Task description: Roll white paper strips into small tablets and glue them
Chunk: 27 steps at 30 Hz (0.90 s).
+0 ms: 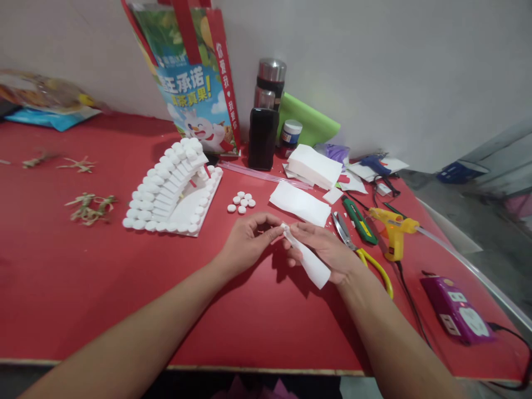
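A strip of white paper is held between my two hands above the red table. My left hand pinches its small rolled end between thumb and fingertips. Closed round the same end, my right hand has the loose tail of the strip hanging below its fingers. Just beyond the hands lie several small round white paper rolls. To their left stands a white model with a stepped, curved top, edged with similar rolls. A flat white paper strip rests behind my right hand, near a paper stack.
Scissors, a green utility knife and a yellow glue gun lie to the right. A purple power strip sits near the right edge. At the back stand a phone, a flask and a printed bag.
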{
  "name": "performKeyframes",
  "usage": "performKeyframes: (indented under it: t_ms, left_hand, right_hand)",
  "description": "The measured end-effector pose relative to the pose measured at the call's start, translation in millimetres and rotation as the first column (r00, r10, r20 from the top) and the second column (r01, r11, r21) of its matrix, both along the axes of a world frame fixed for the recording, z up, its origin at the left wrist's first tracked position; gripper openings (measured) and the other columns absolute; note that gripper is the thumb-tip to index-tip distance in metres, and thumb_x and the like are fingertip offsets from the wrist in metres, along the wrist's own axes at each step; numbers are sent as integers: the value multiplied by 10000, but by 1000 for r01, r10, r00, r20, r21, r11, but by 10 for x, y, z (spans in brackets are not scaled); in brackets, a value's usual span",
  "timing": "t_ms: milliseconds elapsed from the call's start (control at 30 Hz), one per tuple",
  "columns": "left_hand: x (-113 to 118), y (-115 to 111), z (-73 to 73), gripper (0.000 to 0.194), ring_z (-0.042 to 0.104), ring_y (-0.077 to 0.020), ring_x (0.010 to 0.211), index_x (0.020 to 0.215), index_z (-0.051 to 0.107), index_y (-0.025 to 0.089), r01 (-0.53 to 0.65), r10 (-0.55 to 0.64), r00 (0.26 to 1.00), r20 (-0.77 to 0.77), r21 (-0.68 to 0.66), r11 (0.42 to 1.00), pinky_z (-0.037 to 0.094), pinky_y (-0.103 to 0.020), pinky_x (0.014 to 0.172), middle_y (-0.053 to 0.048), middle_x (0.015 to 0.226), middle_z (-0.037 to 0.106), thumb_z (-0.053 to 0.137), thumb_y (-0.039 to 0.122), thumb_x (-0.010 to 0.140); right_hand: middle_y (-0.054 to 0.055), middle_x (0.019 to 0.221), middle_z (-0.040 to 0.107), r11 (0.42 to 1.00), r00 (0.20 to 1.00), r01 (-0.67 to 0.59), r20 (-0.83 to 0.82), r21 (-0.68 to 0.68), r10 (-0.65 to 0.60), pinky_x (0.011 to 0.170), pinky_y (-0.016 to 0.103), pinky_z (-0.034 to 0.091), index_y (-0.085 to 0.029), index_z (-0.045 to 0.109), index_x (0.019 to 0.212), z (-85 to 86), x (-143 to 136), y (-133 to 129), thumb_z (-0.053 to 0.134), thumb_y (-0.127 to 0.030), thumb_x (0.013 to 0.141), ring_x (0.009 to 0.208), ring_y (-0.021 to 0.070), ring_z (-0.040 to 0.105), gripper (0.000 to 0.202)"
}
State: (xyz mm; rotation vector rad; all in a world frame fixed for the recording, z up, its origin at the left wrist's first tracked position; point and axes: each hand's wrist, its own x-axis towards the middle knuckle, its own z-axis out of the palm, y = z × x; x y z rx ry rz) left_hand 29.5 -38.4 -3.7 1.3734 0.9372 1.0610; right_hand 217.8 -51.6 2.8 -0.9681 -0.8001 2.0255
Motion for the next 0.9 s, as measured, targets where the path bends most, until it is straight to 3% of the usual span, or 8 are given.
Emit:
performKeyframes:
  t_ms: [233, 300, 367, 433, 500, 700, 833, 900]
  left_hand:
    - [50, -31, -17, 157, 672, -169, 679, 832, 706, 157, 21, -7, 994, 105, -128, 992, 535, -294, 651, -44, 733, 730, 746, 305, 866]
    - [78, -48, -38, 160, 661, -163, 677, 821, 717, 152, -33, 45, 995, 87, -132, 991, 521, -281, 636, -46, 742, 731, 768, 302, 842]
    - [98, -61, -62, 154, 654, -160, 693, 811, 726, 149, -94, 101, 993, 62, -106, 990, 517, -278, 653, -44, 755, 729, 780, 293, 826]
    - [103, -69, -80, 132, 651, -157, 712, 809, 729, 154, -132, 133, 990, 35, -41, 990, 519, -281, 682, -39, 770, 726, 775, 276, 830]
    - [94, -71, -85, 98, 639, -151, 711, 814, 729, 164, -151, 151, 989, 3, 80, 985, 510, -278, 677, -35, 784, 718, 755, 251, 852]
    - [79, -101, -88, 127, 648, -145, 715, 833, 730, 178, -175, 246, 965, -86, 487, 856, 519, -278, 683, -36, 784, 709, 662, 163, 939]
    - [112, -154, -137, 147, 715, -177, 851, 931, 763, 175, -178, 321, 939, -122, 627, 758, 573, -298, 786, -83, 921, 760, 630, 117, 950]
    - [124, -174, -143, 159, 730, -189, 888, 967, 774, 181, -184, 320, 941, -109, 628, 756, 593, -309, 809, -95, 982, 770, 633, 112, 940]
  right_hand:
    - [-11, 671, 690, 973, 961, 140, 210, 184, -178, 537, 263, 550, -158, 673, 802, -5, -76, -17, 911, -403, 707, 481, 91, 569, 355]
    - [-9, 636, 681, 951, 910, 173, 328, 255, -253, 485, 256, 502, -169, 653, 769, -13, -124, -46, 872, -430, 730, 453, 104, 564, 343]
    - [-21, 572, 641, 901, 806, 171, 470, 400, -361, 468, 250, 456, -184, 637, 746, -15, -169, -87, 817, -420, 778, 447, 119, 560, 298]
    - [-36, 530, 596, 822, 693, 116, 547, 558, -470, 476, 249, 427, -199, 632, 749, -11, -200, -129, 769, -383, 822, 458, 127, 550, 240]
    - [-37, 532, 589, 773, 662, 52, 558, 632, -500, 477, 250, 411, -208, 640, 782, -1, -209, -159, 728, -371, 862, 465, 130, 542, 202]
    - [2, 641, 665, 769, 741, 1, 516, 640, -430, 490, 266, 453, -205, 653, 843, 32, -179, -180, 664, -431, 937, 484, 139, 596, 245]
    - [-11, 633, 652, 755, 719, 3, 523, 656, -458, 499, 262, 443, -203, 643, 825, 33, -184, -180, 651, -400, 953, 471, 127, 587, 235]
    - [-19, 605, 629, 738, 687, -2, 537, 675, -489, 506, 261, 429, -207, 633, 808, 32, -173, -175, 642, -380, 961, 479, 127, 568, 231]
